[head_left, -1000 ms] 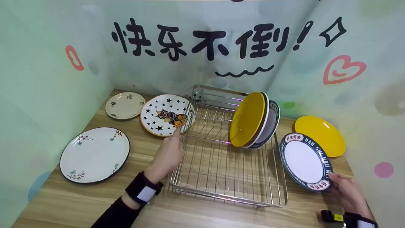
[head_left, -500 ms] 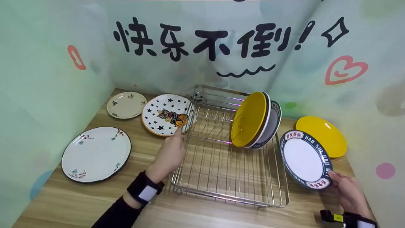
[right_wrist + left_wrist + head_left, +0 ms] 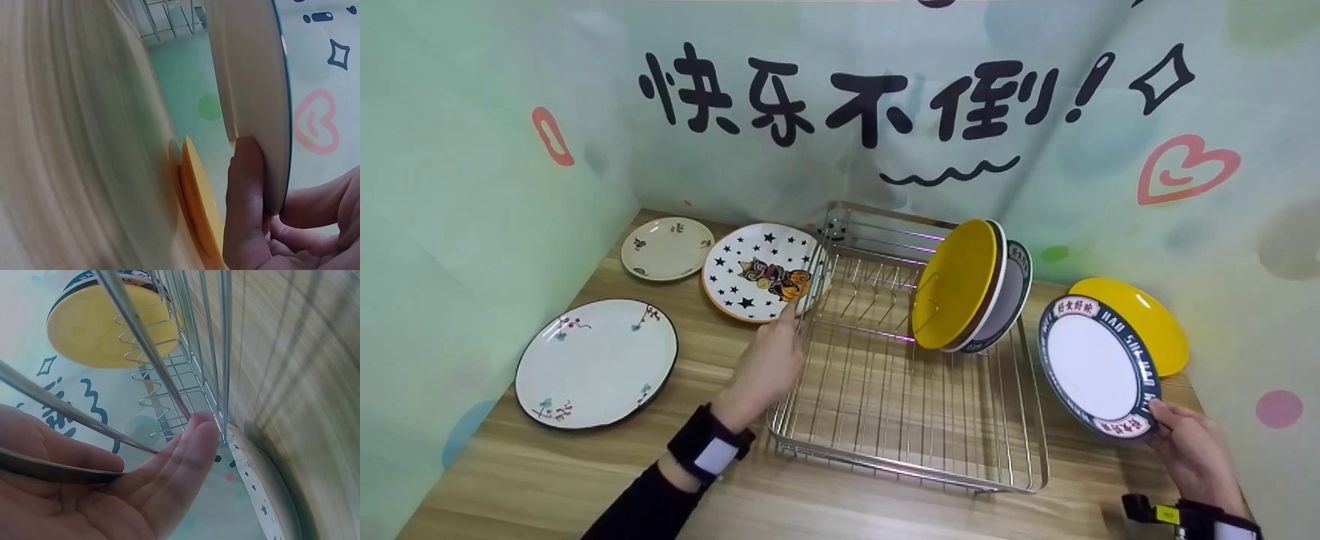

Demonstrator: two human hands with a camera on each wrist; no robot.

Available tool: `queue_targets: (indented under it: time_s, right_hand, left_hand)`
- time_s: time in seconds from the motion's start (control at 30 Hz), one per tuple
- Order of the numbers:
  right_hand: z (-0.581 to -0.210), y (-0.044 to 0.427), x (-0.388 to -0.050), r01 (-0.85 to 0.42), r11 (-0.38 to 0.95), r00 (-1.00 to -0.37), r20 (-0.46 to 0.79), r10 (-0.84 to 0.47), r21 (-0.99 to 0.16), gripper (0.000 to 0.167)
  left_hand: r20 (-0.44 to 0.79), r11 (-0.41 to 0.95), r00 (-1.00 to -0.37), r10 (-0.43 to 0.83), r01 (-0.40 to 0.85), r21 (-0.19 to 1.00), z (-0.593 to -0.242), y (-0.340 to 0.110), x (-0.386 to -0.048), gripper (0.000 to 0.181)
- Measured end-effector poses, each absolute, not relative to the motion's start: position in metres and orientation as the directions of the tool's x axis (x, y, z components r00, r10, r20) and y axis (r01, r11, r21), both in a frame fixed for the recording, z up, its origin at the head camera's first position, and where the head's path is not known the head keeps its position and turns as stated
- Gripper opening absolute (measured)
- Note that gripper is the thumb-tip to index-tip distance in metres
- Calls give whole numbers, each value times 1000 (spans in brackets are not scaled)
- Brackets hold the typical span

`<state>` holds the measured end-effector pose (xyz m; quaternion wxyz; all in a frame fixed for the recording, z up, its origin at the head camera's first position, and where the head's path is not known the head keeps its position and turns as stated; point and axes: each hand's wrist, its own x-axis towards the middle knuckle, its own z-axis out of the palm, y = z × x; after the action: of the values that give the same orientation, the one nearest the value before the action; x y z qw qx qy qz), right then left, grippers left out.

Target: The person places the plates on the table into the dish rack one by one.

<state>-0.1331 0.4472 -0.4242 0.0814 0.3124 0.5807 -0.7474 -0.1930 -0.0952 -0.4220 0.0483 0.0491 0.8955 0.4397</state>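
A wire dish rack (image 3: 911,474) stands mid-table. My left hand (image 3: 761,367) is at its left side; in the left wrist view the thumb and fingers of that hand (image 3: 140,489) lie round the rack's metal rim (image 3: 62,471). At the right, my right hand (image 3: 1192,446) pinches the lower right edge of a blue-rimmed white plate (image 3: 1095,367), held tilted above the table. The right wrist view shows the thumb and fingers (image 3: 247,208) on either side of the plate's edge (image 3: 253,84). Upright in the rack lean a yellow plate (image 3: 956,285) and several others behind it.
A second yellow plate (image 3: 1162,330) lies behind the held one. Left of the rack lie a star-patterned plate (image 3: 735,281), a small cream plate (image 3: 664,251) and a large white plate (image 3: 592,367). A printed backdrop (image 3: 810,172) closes off the back and sides.
The blue-rimmed plate in my right hand has risen slightly and shifted right, covering more of the yellow plate behind. My left hand stays at the rack. The whole head view has drifted a little.
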Motion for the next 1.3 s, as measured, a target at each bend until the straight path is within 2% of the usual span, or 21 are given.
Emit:
queue_targets:
  time_s: [0.13,0.37,0.63,0.83,1.1,1.3]
  right_hand:
    - [-421,449,-130,454,-357,-812,-544,211,-816,32]
    - [-413,455,-129,427,-406,-812,-540,221,-808,27]
    - [-401,455,-134,362,-458,-868,-472,151,-812,20]
    - [-391,453,-139,296,-546,-900,-421,115,-784,25]
    - [-382,444,-145,246,-489,-925,-353,141,-837,24]
    - [-370,441,-146,166,-564,-942,-299,151,-809,24]
  left_hand:
    - [-45,609,-990,137,48,792,-423,-92,-194,54]
    - [-31,604,-988,152,68,794,-420,-89,-194,54]
    - [-13,602,-989,148,79,795,-422,-91,-192,53]
    - [-18,580,-988,151,74,811,-423,-93,-192,52]
    - [-1,588,-990,139,82,805,-423,-96,-192,50]
    - [2,612,-990,138,87,786,-426,-95,-196,49]
